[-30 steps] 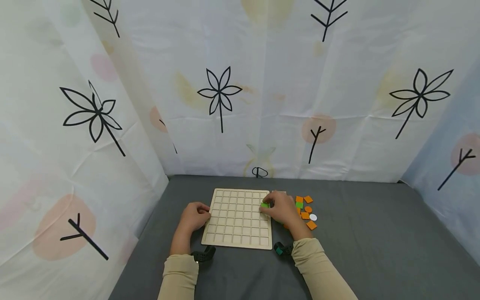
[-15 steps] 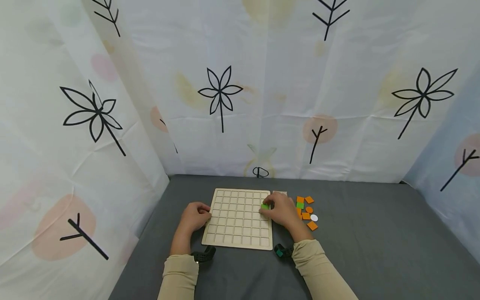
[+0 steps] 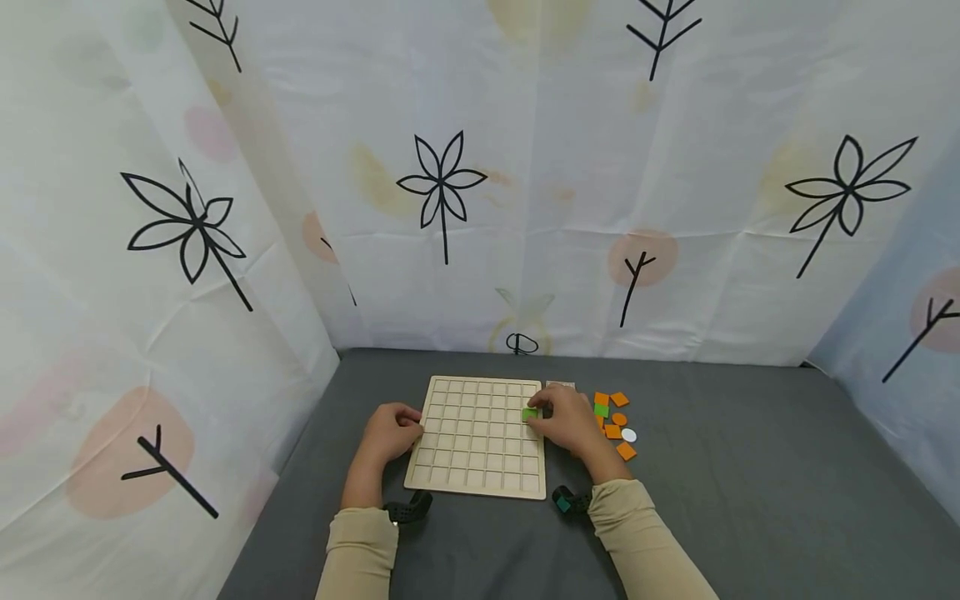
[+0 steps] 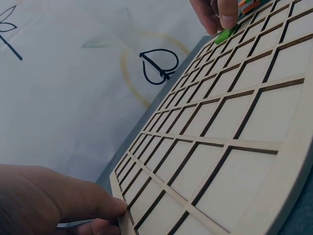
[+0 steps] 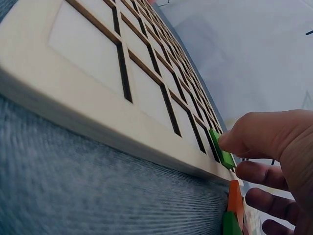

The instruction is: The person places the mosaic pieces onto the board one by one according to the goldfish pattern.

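Observation:
A pale wooden grid board [image 3: 476,450] lies flat on the grey cloth. My left hand [image 3: 411,423] holds its left edge, with the thumb [image 4: 93,203] against the rim and a finger curled under it. My right hand [image 3: 542,415] pinches a green square tile [image 3: 530,413] over a cell in the board's rightmost column, second row from the far edge. In the right wrist view a fingertip [image 5: 234,141] sits on top of the green tile [image 5: 221,152], which lies tilted in the cell. The other cells of the board [image 4: 220,147] are bare.
Loose tiles lie right of the board: several orange tiles [image 3: 626,451], a green tile [image 3: 600,410] and a white disc [image 3: 628,435]. A small wooden piece [image 3: 559,385] sits by the board's far right corner. Printed white curtains wall in the grey cloth [image 3: 750,467].
The right hand has eased the green tile slightly nearer and lower onto its cell. The left hand and the board have stayed put.

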Motion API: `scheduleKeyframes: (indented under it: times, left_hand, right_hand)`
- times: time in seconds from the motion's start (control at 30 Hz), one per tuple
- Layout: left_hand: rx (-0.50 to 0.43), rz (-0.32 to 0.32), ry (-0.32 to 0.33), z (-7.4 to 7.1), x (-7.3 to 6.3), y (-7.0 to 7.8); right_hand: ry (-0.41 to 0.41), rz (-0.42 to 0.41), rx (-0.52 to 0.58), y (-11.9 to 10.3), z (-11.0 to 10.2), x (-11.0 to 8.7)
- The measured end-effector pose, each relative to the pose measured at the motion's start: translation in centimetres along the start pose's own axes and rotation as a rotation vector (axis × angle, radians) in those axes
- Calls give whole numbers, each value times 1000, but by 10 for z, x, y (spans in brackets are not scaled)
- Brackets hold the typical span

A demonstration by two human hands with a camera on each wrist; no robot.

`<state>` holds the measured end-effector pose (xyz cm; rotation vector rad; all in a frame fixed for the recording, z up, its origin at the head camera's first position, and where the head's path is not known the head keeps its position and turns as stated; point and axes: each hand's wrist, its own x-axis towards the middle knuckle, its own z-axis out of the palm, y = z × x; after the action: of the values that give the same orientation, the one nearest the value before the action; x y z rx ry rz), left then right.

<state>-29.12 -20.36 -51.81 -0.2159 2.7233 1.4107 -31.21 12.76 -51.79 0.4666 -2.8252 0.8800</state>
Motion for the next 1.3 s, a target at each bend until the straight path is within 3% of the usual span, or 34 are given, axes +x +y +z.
scheduleKeyframes:
  times: [0.67, 0.87, 1.3]
  left_hand:
    - [10, -7, -7, 2, 0, 0]
    - [6, 4, -8, 0, 1, 0]
    - [-2, 5, -3, 0, 3, -2]
  right_hand:
    - [-48, -40, 80, 8, -6, -6]
    - [-69, 42, 214, 22, -33, -9]
    - [-79, 209, 222, 69, -71, -30]
